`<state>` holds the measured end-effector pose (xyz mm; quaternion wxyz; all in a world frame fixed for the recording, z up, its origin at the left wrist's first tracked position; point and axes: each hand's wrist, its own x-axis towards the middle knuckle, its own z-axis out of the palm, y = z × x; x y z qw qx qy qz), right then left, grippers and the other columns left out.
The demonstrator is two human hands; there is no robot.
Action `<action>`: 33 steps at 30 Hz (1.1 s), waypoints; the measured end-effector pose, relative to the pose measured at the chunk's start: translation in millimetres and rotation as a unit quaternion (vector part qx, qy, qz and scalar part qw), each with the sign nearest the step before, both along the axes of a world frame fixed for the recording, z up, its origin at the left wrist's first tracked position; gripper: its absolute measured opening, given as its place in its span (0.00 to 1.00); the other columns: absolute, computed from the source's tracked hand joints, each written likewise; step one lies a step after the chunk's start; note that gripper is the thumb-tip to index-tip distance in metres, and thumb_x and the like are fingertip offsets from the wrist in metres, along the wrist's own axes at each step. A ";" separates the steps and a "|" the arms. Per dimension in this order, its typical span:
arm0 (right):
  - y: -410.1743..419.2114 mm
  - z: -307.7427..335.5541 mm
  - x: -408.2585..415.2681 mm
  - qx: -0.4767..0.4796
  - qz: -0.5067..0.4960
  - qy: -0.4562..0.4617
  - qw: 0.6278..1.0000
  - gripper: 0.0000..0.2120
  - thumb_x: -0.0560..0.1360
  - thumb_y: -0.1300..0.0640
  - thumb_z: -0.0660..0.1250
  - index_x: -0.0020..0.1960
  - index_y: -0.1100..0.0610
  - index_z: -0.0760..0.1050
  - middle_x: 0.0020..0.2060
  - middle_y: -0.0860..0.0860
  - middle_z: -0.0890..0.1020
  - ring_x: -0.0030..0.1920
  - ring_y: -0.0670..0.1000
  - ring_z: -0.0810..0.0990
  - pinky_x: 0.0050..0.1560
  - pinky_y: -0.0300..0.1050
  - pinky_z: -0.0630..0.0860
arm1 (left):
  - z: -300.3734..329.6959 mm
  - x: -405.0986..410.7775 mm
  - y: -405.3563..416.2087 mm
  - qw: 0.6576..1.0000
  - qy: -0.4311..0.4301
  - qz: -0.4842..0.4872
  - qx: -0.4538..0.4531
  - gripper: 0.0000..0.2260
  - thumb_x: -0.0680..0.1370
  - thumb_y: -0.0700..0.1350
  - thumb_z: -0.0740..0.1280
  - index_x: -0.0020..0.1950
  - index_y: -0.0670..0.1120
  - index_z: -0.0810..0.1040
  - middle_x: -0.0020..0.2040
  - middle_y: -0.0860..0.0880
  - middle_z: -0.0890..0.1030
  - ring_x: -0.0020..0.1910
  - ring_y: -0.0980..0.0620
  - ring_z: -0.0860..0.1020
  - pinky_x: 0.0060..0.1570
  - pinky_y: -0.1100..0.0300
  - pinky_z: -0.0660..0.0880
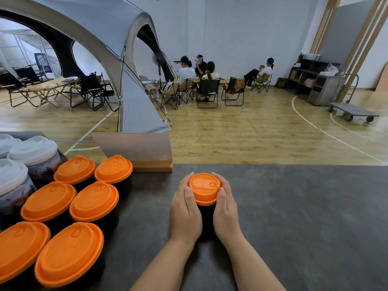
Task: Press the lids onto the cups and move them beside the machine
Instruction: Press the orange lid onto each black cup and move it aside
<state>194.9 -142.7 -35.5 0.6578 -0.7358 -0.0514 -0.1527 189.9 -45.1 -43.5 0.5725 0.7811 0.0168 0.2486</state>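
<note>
Your two hands cup one dark cup (pixel 206 215) that stands on the grey bench (pixel 304 217), a little left of its middle and back from the far edge; an orange lid (pixel 204 188) sits on the cup's mouth. Your left hand (pixel 185 208) wraps the cup's left side, fingers curled round the lid's rim and thumb lying along its near edge; your right hand (pixel 225 207) mirrors it on the right side, fingers curled round the far rim, thumb on the near right edge; both hands are grasping the lidded cup, and both forearms run back to the bench's near edge.

Toward the bench's left edge stand six more dark cups with orange lids, packed close in three rows of two: the far pair (pixel 93 170) near the far edge, the middle pair (pixel 70 201) just before them, the near pair (pixel 50 252) by the near left corner; whether these lids are pressed fully down you cannot tell. Left of the far pair, at the left edge, stand three printed cups with white lids (pixel 33 149), touching or nearly so. A tilted panel (pixel 134 147) in a wooden base stands at the far edge, just beside the far pair of orange lids.

Beyond the bench lies a wooden floor (pixel 241 133), with a grey tent (pixel 126 49) at the left, several people (pixel 201 70) seated on folding chairs, and a flat trolley (pixel 352 111) at the right.
</note>
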 end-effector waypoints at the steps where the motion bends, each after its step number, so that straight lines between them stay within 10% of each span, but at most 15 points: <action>1: -0.2 -0.2 0.6 -0.004 -0.001 -0.001 1.000 0.16 0.80 0.47 0.49 0.63 0.38 0.69 0.57 0.37 0.78 0.58 0.36 0.77 0.56 0.29 0.72 | 1.2 -0.6 -0.2 1.000 -0.001 0.001 0.000 0.20 0.82 0.56 0.46 0.70 0.59 0.69 0.63 0.58 0.76 0.64 0.58 0.74 0.64 0.60 0.73; 10: 1.5 3.2 -3.9 0.001 -0.021 0.000 1.000 0.14 0.82 0.49 0.50 0.62 0.39 0.69 0.54 0.35 0.78 0.55 0.33 0.77 0.53 0.25 0.70 | 3.0 -1.8 -0.6 1.000 -0.008 0.013 -0.007 0.19 0.82 0.55 0.48 0.70 0.58 0.68 0.63 0.58 0.75 0.62 0.62 0.74 0.61 0.66 0.69; 17: -2.8 0.2 -0.9 0.017 -0.053 -0.007 0.998 0.17 0.77 0.43 0.50 0.59 0.39 0.72 0.57 0.48 0.79 0.58 0.44 0.77 0.57 0.32 0.72 | 7.9 -1.4 9.3 0.994 -0.066 0.081 -0.025 0.14 0.83 0.54 0.54 0.47 0.56 0.78 0.46 0.56 0.81 0.48 0.60 0.79 0.47 0.71 0.72; 24: 1.6 3.3 -7.9 0.005 -0.023 -0.001 1.000 0.18 0.78 0.39 0.47 0.62 0.37 0.69 0.56 0.38 0.78 0.55 0.34 0.77 0.52 0.26 0.71 | 3.8 -4.2 1.1 0.999 0.002 -0.032 -0.005 0.24 0.78 0.65 0.48 0.71 0.61 0.69 0.65 0.59 0.76 0.63 0.60 0.75 0.63 0.60 0.73; 33: 2.0 1.2 -8.0 -0.008 -0.021 0.005 1.000 0.16 0.79 0.46 0.47 0.62 0.37 0.67 0.56 0.36 0.76 0.55 0.31 0.75 0.52 0.24 0.70 | 0.2 -3.9 2.4 0.998 0.012 -0.046 -0.031 0.19 0.82 0.57 0.47 0.69 0.60 0.70 0.64 0.57 0.77 0.63 0.59 0.75 0.64 0.53 0.74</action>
